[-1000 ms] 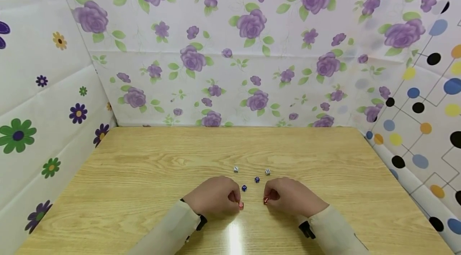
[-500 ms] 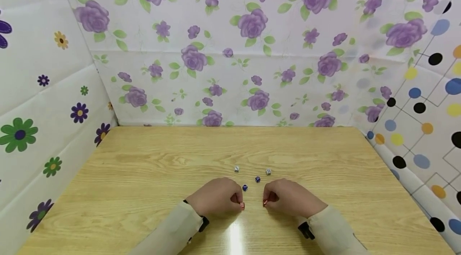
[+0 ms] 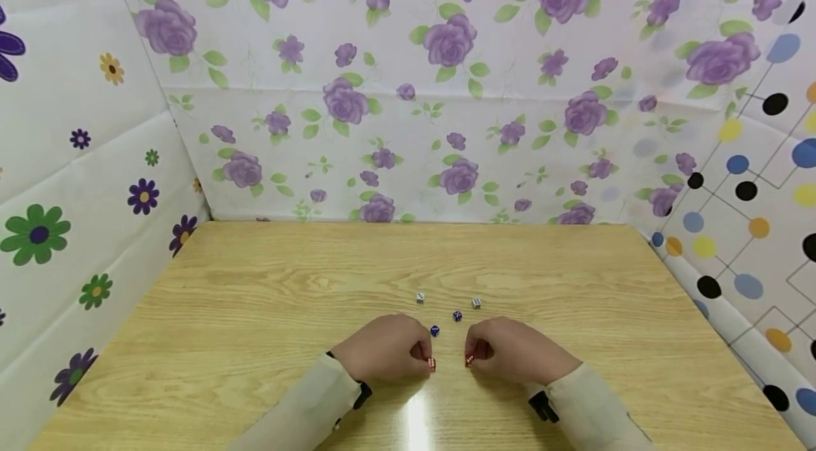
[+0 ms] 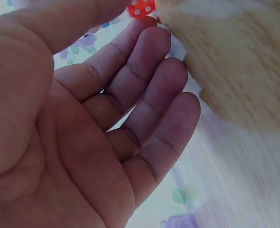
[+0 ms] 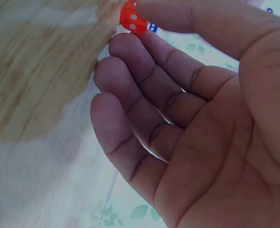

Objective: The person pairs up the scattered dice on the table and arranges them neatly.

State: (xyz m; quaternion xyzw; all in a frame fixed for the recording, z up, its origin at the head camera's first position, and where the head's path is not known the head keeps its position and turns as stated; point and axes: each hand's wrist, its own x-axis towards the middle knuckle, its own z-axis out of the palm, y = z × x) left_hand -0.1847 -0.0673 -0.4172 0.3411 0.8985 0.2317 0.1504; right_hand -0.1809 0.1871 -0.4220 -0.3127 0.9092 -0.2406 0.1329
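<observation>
Between thumb and index finger my left hand (image 3: 390, 348) pinches a red die (image 3: 431, 364) with white dots. In the left wrist view that red die (image 4: 141, 8) shows at the top edge, the other fingers loosely bent below it. Opposite, my right hand (image 3: 510, 348) pinches a second red die (image 3: 469, 360), also visible in the right wrist view as a red die (image 5: 132, 18) at the fingertips. A short gap of table separates the two red dice. Just beyond the hands lie a blue die (image 3: 435, 330) and another blue die (image 3: 457, 316).
Farther back sit a white die (image 3: 420, 298) and a second white die (image 3: 476, 303). All rest on a wood-grain table (image 3: 287, 267). A flowered sheet (image 3: 382, 118) rises behind it, with patterned sheets at both sides.
My left hand has shifted slightly right with its red die, which has turned a little. The right hand's die has turned slightly too. The blue and white dice keep their places.
</observation>
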